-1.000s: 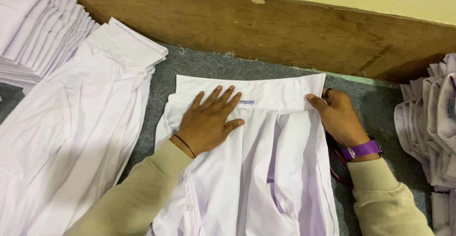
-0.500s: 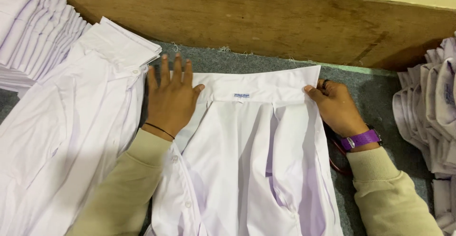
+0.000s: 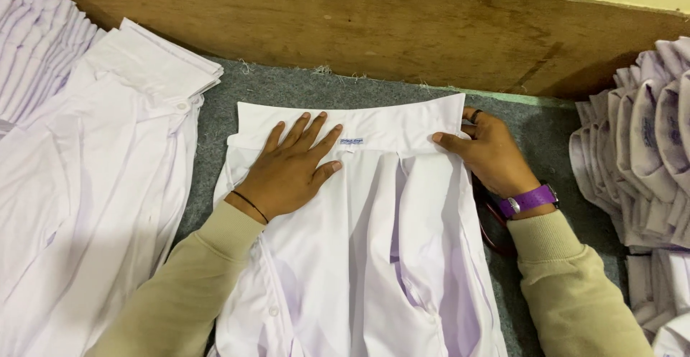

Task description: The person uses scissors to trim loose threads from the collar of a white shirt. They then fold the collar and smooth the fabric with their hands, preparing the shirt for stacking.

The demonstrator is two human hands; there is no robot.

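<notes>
- Pressing flat on a white shirt (image 3: 374, 256), the left hand (image 3: 291, 170) lies palm down with its fingers spread, just below the collar band and left of the small label (image 3: 351, 141).
- Half a second ago this hand lay further left, at the shirt's left edge with its fingers pointing up beside the neighbouring pile; it now sits further in on the cloth, fingers angled toward the label.
- The right hand (image 3: 489, 152) holds much the same place as before, at the collar's right corner; its fingers pinch the corner of the cloth, thumb on top.
- The shirt lies back-up on a grey felt surface (image 3: 287, 87), collar toward a wooden board (image 3: 374, 26), its pleats running down toward the person.
- The label is a small pale rectangle with bluish marks, sewn at the middle of the collar band.
- A purple watch (image 3: 530, 200) wraps the right wrist; a thin dark band (image 3: 250, 204) circles the left.
- More white shirts lie spread at the left (image 3: 86, 184), and folded stacks stand at the far left (image 3: 36, 33) and at the right (image 3: 640, 148).
</notes>
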